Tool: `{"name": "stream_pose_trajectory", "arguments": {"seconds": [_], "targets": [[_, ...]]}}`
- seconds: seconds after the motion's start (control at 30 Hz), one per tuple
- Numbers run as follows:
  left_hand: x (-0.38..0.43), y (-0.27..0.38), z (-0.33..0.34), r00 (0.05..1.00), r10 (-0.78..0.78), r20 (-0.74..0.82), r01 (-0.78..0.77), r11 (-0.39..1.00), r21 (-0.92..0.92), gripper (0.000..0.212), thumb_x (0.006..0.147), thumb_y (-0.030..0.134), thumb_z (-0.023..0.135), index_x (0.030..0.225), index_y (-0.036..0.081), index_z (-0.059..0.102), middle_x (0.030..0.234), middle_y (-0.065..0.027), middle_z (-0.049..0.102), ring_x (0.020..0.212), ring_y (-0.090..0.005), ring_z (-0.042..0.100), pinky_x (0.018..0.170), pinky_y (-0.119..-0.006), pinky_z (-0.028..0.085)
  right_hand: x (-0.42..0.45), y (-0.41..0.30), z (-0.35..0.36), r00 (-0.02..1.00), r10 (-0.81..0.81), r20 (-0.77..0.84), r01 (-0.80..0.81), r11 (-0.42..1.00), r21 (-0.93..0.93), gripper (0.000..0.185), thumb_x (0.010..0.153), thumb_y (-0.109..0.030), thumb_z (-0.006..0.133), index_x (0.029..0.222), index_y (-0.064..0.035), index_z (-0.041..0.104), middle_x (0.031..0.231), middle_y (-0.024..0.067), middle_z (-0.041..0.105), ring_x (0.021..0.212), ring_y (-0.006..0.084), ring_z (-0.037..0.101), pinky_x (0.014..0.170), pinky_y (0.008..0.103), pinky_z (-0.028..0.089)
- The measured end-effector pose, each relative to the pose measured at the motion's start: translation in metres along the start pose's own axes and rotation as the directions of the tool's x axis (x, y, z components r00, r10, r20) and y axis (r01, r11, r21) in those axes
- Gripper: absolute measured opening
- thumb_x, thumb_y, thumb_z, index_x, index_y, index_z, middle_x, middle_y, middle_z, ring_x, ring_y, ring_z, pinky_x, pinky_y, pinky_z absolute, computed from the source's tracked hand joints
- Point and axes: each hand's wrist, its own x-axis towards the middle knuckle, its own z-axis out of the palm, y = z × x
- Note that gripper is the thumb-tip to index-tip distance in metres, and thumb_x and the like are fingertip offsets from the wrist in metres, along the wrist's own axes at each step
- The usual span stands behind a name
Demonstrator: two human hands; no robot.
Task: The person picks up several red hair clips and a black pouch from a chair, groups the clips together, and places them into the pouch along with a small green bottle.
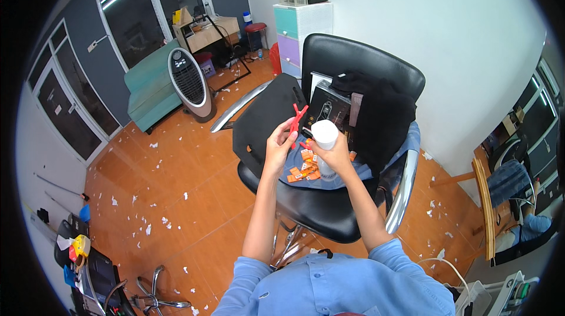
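My left hand [280, 139] pinches a red plastic clip or clamp [298, 118], held upright above the seat of a black chair [309, 214]. My right hand [334, 150] is wrapped around a clear bottle with a white cap [325, 134], its top tilted up towards me. Several small orange packets [304, 174] lie loosely on blue cloth [359, 172] on the seat, just below my hands. Another red piece shows partly beside my right fingers. Behind my hands stand a dark printed box [329, 106] and a narrow brownish box [355, 108].
A black board [265, 117] leans over the chair's left side; black fabric [382, 117] covers its right side. Chrome armrests [404, 192] flank the seat. An air cooler [190, 82] and a green sofa [150, 90] stand to the left. White scraps litter the orange tiled floor [176, 183].
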Motion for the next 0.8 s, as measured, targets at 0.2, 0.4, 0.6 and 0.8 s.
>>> {"name": "stream_pose_trajectory", "arguments": {"seconds": [0.2, 0.4, 0.6, 0.8], "targets": [[0.005, -0.039, 0.003, 0.996, -0.083, -0.042, 0.084, 0.996, 0.021, 0.042, 0.086, 0.017, 0.066, 0.124, 0.003, 0.053, 0.1, -0.0015, 0.063, 0.081, -0.0049, 0.057, 0.064, -0.019, 0.044, -0.002, 0.057, 0.0, 0.939, 0.335, 0.073, -0.273, 0.859, -0.434, 0.067, 0.069, -0.041, 0.077, 0.109, 0.0056, 0.051, 0.099, 0.0251, 0.062, 0.093, 0.0364, 0.063, 0.078, 0.0407, 0.05], [0.007, -0.059, 0.014, 0.985, -0.17, -0.041, 0.17, 0.985, 0.005, 0.04, 0.086, 0.009, 0.063, 0.124, 0.002, 0.052, 0.105, -0.0034, 0.061, 0.084, -0.0071, 0.058, 0.073, -0.022, 0.049, -0.009, 0.107, -0.001, 0.876, 0.469, -0.116, -0.436, 0.665, -0.606, 0.075, 0.074, -0.036, 0.073, 0.122, 0.0086, 0.035, 0.112, 0.0316, 0.052, 0.102, 0.0432, 0.056, 0.085, 0.0456, 0.047], [0.003, -0.074, 0.015, 0.982, -0.188, -0.008, 0.187, 0.981, -0.046, 0.04, 0.087, 0.01, 0.063, 0.124, 0.002, 0.051, 0.106, -0.0029, 0.06, 0.083, -0.0061, 0.057, 0.066, -0.019, 0.046, -0.007, 0.087, -0.001, 0.92, 0.36, -0.155, -0.374, 0.688, -0.622, 0.066, 0.077, -0.02, 0.067, 0.129, 0.0037, 0.034, 0.12, 0.027, 0.048, 0.111, 0.0415, 0.05, 0.094, 0.044, 0.041], [-0.004, -0.051, 0.008, 0.987, -0.16, 0.024, 0.161, 0.987, -0.03, 0.039, 0.087, 0.012, 0.063, 0.123, 0.002, 0.052, 0.108, -0.0026, 0.06, 0.085, -0.0053, 0.057, 0.065, -0.018, 0.045, -0.008, 0.04, 0.014, 0.969, 0.203, -0.141, -0.247, 0.789, -0.562, 0.06, 0.078, -0.019, 0.065, 0.128, -0.0002, 0.037, 0.116, 0.0221, 0.05, 0.106, 0.0381, 0.052, 0.086, 0.0431, 0.046]]}}
